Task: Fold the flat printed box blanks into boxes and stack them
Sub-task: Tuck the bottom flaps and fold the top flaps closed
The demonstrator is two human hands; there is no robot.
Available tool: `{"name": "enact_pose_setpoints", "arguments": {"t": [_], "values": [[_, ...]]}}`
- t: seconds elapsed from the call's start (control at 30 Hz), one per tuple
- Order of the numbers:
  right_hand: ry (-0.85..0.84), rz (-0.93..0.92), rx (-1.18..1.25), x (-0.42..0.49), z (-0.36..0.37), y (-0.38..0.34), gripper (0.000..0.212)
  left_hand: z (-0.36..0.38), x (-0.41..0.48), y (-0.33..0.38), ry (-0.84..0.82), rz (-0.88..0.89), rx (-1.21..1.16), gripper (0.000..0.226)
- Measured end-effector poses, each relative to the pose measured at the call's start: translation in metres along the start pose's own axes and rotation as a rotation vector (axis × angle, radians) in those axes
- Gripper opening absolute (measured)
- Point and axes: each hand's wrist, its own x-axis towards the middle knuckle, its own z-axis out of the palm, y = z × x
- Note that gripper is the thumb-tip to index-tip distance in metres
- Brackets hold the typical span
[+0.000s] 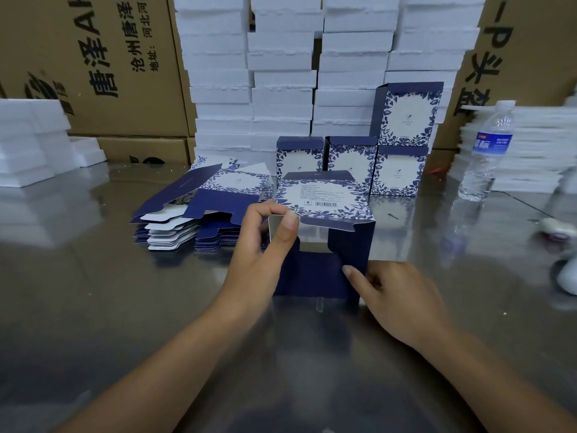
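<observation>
Beyond both hands on the steel table, four finished boxes are seen, three in a row and one stacked on the rightmost. A thick pile of flat blanks is left beyond the left hand, so most of the work is judged undone. Between the hands a half-folded box is held, its left corner pinched by the left thumb and fingers and its lower right flap gripped by curled fingers of the right hand.

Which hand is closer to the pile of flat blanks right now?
Left. The left hand pinches the half-folded box just right of the pile of flat blanks; the right hand holds the box's other side, farther away.
</observation>
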Motion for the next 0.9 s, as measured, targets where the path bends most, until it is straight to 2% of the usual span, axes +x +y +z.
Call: {"name": "enact_pose_setpoints", "arguments": {"t": [0.1, 0.27, 0.37, 0.43, 0.53, 0.63, 0.7, 0.77, 0.83, 0.9], "values": [[-0.004, 0.006, -0.019, 0.0, 0.0, 0.0, 0.051, 0.0, -0.001, 0.001, 0.002, 0.002, 0.01, 0.044], [0.044, -0.019, -0.028, 0.001, -0.002, 0.001, 0.059, -0.002, -0.001, 0.0, -0.004, -0.054, 0.036, 0.035], [0.173, -0.011, 0.138, 0.003, -0.003, -0.002, 0.067, -0.002, -0.001, 0.0, -0.02, -0.048, 0.053, 0.029], [0.33, -0.034, 0.309, 0.003, -0.004, -0.005, 0.072, -0.001, -0.002, 0.0, -0.039, -0.045, 0.062, 0.023], [0.509, -0.215, 0.389, 0.004, -0.011, -0.009, 0.063, -0.002, -0.002, -0.002, -0.081, -0.028, 0.06, 0.026], [0.58, -0.385, 0.248, 0.006, -0.013, -0.008, 0.053, -0.002, -0.003, -0.007, -0.181, 0.009, 0.068, 0.042], [0.622, -0.412, 0.192, 0.007, -0.012, -0.008, 0.039, 0.0, -0.003, -0.009, -0.258, 0.047, 0.096, 0.059], [0.643, -0.4, 0.254, 0.008, -0.013, -0.008, 0.024, 0.002, 0.0, -0.014, -0.281, 0.05, 0.067, 0.075], [0.666, -0.366, 0.362, 0.009, -0.019, -0.009, 0.019, 0.0, 0.002, -0.019, -0.275, 0.094, 0.112, 0.068], [0.687, -0.332, 0.44, 0.009, -0.024, -0.01, 0.039, -0.003, 0.001, -0.023, -0.249, 0.15, 0.284, 0.052]]}}
